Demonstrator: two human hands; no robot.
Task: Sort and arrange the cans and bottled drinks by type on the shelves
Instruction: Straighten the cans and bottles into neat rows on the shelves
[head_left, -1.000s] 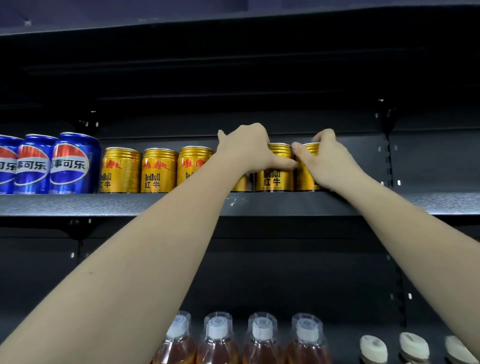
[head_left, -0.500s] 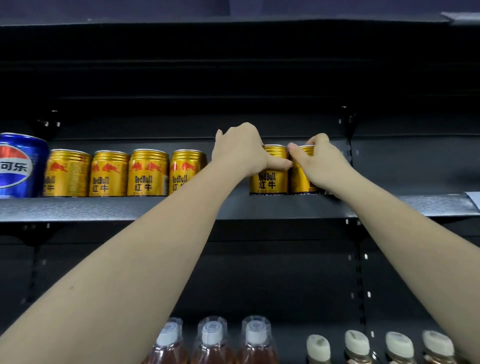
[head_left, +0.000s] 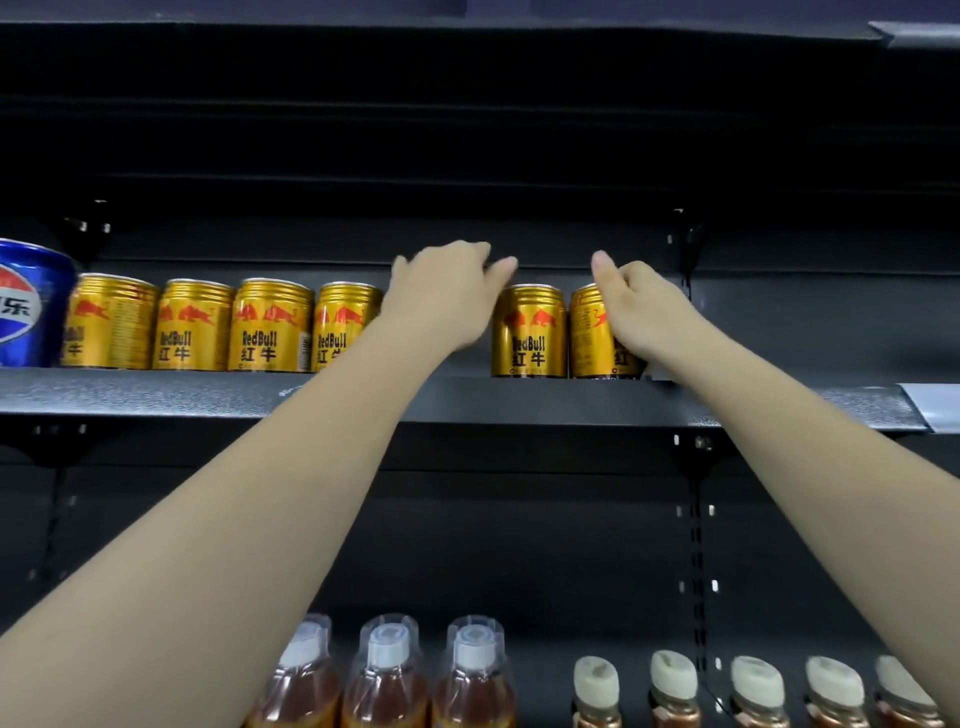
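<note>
Nearest, bottom edge: three bottles with clear overcaps and white lids (head_left: 388, 670), amber liquid, upright, side by side. To their right, a row of bottles with cream caps (head_left: 674, 675), also upright; only tops and shoulders show.

Both bare forearms rise from the lower corners toward the dark metal shelf (head_left: 156, 392) above.

Left hand (head_left: 447, 291): raised at the height of the can tops, back of the hand toward the camera, fingers loosely extended, thumb pointing right. Somewhat blurred. It holds nothing that can be seen; whether it touches a can behind it cannot be told. It covers part of the gap in the can row.

Right hand (head_left: 644, 312): fingers curved round the upper right side of the rightmost Red Bull can (head_left: 595, 332), thumb raised above the rim. Grip looks light; the can stands upright on the shelf, long axis vertical, label partly hidden by the hand.

Just beside it on the left, nearly touching, a second gold Red Bull can (head_left: 529, 332), upright, label facing the camera, untouched.

Left of the left hand: four more gold Red Bull cans (head_left: 270, 327) in a row, upright, labels forward, the rightmost partly hidden by the left wrist. At the far left end, a blue Pepsi can (head_left: 31, 306), upright, cut by the frame edge.

Behind: the black back panel with slotted uprights (head_left: 693, 519).
</note>
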